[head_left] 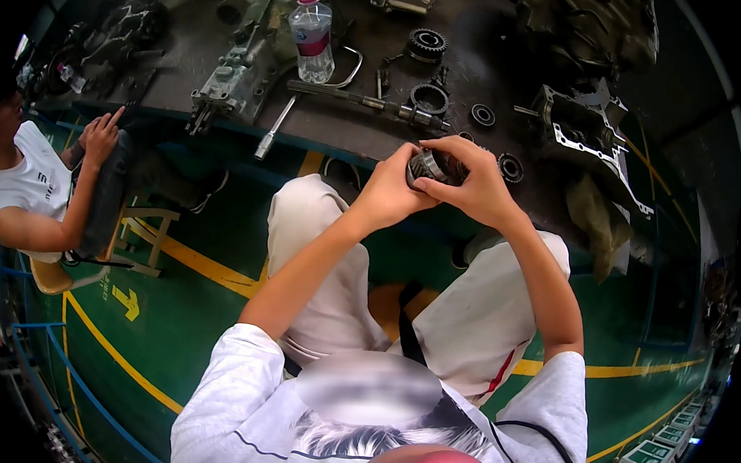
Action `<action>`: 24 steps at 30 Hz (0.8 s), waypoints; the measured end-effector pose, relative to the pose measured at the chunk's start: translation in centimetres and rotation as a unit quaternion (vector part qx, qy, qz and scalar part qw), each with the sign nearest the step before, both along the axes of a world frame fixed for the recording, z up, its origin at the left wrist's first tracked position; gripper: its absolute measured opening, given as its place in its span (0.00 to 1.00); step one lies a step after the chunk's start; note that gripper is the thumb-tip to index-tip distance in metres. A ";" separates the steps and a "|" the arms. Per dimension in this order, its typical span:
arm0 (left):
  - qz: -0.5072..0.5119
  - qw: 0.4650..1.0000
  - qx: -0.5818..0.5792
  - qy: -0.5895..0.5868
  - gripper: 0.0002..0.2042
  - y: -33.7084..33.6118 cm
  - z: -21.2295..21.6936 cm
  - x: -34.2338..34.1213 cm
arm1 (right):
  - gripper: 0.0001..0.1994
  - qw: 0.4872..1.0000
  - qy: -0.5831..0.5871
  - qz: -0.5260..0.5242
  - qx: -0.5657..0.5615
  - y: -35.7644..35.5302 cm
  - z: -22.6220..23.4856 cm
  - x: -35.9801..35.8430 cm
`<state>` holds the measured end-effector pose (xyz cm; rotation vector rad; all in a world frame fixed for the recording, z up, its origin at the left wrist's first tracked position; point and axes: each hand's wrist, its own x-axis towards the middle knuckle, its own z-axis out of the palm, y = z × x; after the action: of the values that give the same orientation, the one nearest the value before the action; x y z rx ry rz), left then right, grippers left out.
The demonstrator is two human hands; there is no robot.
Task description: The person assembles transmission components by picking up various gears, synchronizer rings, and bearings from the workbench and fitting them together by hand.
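Between my two hands, at the table's near edge, is a dark steel gear (425, 169) with a toothed or ridged rim. My left hand (391, 191) is closed round its left side. My right hand (474, 180) curls over it from the right, thumb across the front, fingers along the far side. Parts of the gear are hidden by the fingers. Just beyond lie a long splined shaft (369, 102) and a ring gear (429, 99). A small bearing (510, 168) lies right of my right hand, and another bearing (482, 114) farther back.
A bottle with a pink cap (313, 40) stands behind the shaft. A socket wrench handle (275, 130) reaches over the table's front edge. A metal gearbox housing (236, 82) is left, an open casing (581, 129) right. At far left a seated person (42, 181) sits by the table.
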<state>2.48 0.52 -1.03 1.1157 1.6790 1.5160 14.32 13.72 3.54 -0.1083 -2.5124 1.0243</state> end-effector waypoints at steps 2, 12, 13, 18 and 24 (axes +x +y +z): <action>-0.012 0.999 -0.022 -0.039 0.30 0.0 0.4 0.2 | 0.23 0.998 -0.047 -0.026 -0.017 0.0 0.8 0.0; 0.001 0.999 -0.008 -0.045 0.29 -0.8 2.5 -0.8 | 0.23 0.990 -0.050 -0.042 -0.124 0.9 1.4 -1.6; 0.003 0.999 -0.008 -0.046 0.29 -0.9 2.4 -1.0 | 0.23 0.989 -0.068 -0.041 -0.122 0.8 1.7 -1.6; 0.012 1.000 0.005 -0.026 0.16 -0.7 1.3 -1.5 | 0.27 0.997 -0.006 -0.039 -0.070 0.4 2.1 -2.7; 0.079 0.994 0.001 -0.074 0.08 -1.4 1.4 -1.1 | 0.26 0.965 -0.121 0.075 -0.219 3.6 4.9 -5.2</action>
<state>1.38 -0.83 0.39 0.8654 1.6963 1.6551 9.10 17.27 8.45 -0.1848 -2.4861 1.7126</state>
